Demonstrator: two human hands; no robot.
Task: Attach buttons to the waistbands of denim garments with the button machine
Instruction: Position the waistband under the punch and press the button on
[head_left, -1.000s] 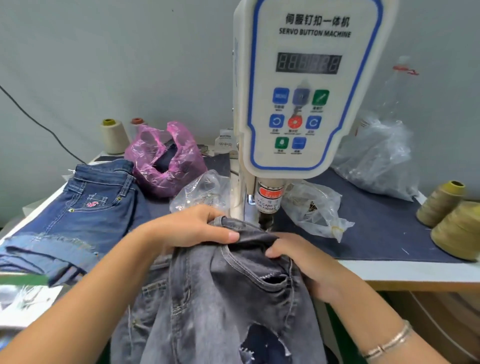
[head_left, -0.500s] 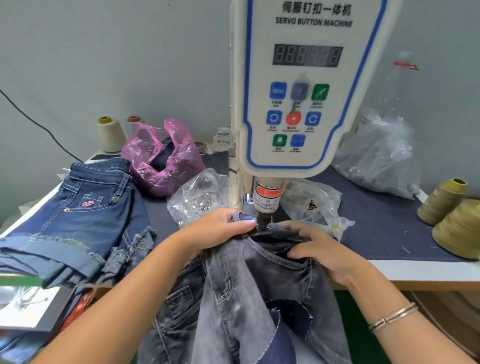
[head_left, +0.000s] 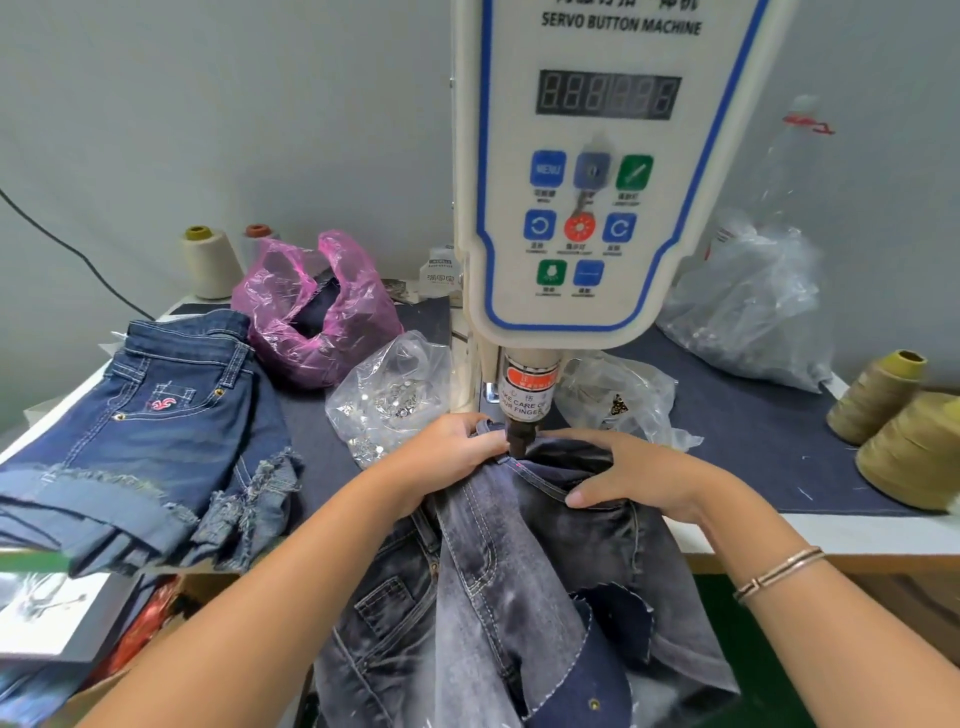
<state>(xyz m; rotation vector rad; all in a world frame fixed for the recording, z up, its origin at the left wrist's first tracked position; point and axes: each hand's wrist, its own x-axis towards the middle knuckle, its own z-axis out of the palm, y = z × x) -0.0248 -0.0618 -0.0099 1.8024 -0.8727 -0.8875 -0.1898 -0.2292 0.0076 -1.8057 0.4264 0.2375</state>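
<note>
Grey denim waistband (head_left: 524, 467) under button machine (head_left: 597, 171) punch, both hands gripping it.

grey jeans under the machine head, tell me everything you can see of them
The grey jeans are faded, washed denim with pale stitching, a dark blue patch low down and a pocket opening. Their waistband lies bunched on the table edge under the machine's punch; the rest hangs off the front. The left hand grips the waistband, the right hand holds it beside the pocket.
</note>
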